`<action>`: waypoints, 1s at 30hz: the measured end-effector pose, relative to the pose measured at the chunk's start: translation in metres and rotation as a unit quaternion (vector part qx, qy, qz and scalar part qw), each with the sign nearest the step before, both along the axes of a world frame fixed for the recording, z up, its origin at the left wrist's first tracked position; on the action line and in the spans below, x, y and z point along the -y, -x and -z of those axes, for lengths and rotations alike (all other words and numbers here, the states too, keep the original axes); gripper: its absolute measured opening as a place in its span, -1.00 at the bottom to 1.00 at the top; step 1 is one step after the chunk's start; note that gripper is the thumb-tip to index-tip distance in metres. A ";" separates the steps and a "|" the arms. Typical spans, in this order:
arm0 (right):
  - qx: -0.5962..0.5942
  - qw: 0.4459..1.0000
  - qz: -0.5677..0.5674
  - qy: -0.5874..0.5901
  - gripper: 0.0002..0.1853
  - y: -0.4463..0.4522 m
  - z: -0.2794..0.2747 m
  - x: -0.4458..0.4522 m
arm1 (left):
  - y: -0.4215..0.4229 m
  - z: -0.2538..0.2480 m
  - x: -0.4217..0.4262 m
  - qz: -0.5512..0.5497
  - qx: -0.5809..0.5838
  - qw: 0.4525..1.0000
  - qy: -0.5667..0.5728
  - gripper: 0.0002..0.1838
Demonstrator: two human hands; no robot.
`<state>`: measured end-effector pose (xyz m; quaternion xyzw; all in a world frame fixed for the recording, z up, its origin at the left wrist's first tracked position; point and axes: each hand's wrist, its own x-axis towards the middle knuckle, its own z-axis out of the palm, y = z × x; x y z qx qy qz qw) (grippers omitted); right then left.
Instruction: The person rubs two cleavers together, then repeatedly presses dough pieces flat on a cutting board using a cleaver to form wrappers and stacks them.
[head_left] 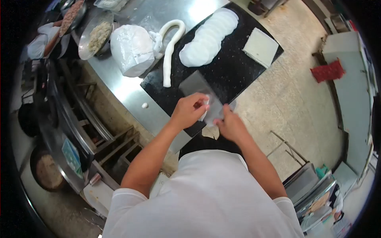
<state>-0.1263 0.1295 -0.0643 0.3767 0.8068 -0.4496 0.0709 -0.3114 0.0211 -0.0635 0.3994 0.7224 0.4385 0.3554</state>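
Observation:
A flat grey rectangular plate or blade (pixel 197 85), blurred, lies slanted over the black board (pixel 242 23) in front of me. My right hand (pixel 232 126) is closed at its near right end, thumb and fingers at the edge. My left hand (pixel 190 111) is pinched over the plate's left side, with a bit of white dough (pixel 203 116) partly hidden at the fingertips. Beyond my hands, a long white dough rope (pixel 168 59) curves at its far end. Thin round dough wrappers (pixel 206 39) lie overlapped in a row. A white square stack (pixel 260 47) sits at the board's right.
On the steel counter (pixel 119 85) are a white plastic bag (pixel 133 49), a small dough ball (pixel 145 105) and a bowl of pale filling (pixel 97 37). Another person's arm (pixel 51 45) shows at far left. A stove with a wok (pixel 47 168) stands left.

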 end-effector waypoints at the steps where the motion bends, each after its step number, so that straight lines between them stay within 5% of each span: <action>1: 0.017 0.999 -0.048 0.012 -0.56 -0.005 0.003 0.003 | -0.003 0.001 0.006 -0.009 -0.011 1.000 -0.019 -0.76; 2: 0.035 0.995 -0.094 0.022 -0.55 -0.012 0.004 0.003 | -0.004 0.003 0.009 -0.013 -0.025 0.999 -0.017 -0.76; 4: 0.017 0.991 -0.120 0.059 -0.54 -0.029 0.001 -0.012 | -0.005 -0.001 0.012 -0.111 0.187 0.975 -0.048 -0.75; 12: 0.014 0.992 -0.082 0.090 -0.61 -0.092 -0.014 -0.111 | 0.062 -0.012 -0.067 -0.348 0.177 0.918 -0.067 -0.63; 16: -0.131 0.990 -0.010 0.048 -0.70 -0.097 -0.029 -0.148 | 0.077 0.009 -0.052 -0.423 0.095 0.898 -0.072 -0.50; 17: -0.196 0.980 0.016 0.022 -0.73 -0.095 -0.032 -0.154 | 0.076 0.009 -0.037 -0.403 -0.035 0.915 0.002 -0.48; 18: -0.220 0.965 0.079 0.115 -0.75 -0.096 -0.020 -0.161 | 0.073 0.007 -0.024 -0.373 -0.164 0.910 0.075 -0.46; 20: -0.364 0.898 0.188 0.160 -0.78 -0.071 0.000 -0.164 | 0.055 0.003 -0.011 -0.391 -0.221 0.887 0.107 -0.47; 24: -0.186 0.848 0.387 0.310 -0.82 -0.019 0.032 -0.166 | 0.049 0.032 0.019 -0.329 -0.307 0.889 0.087 -0.52; 26: -0.215 0.824 0.410 0.327 -0.82 -0.012 0.021 -0.149 | 0.057 0.039 0.023 -0.296 -0.344 0.890 0.050 -0.59; 30: -0.158 0.896 0.356 0.211 -0.89 -0.011 -0.009 -0.081 | 0.077 0.053 0.030 -0.279 -0.380 0.881 -0.040 -0.69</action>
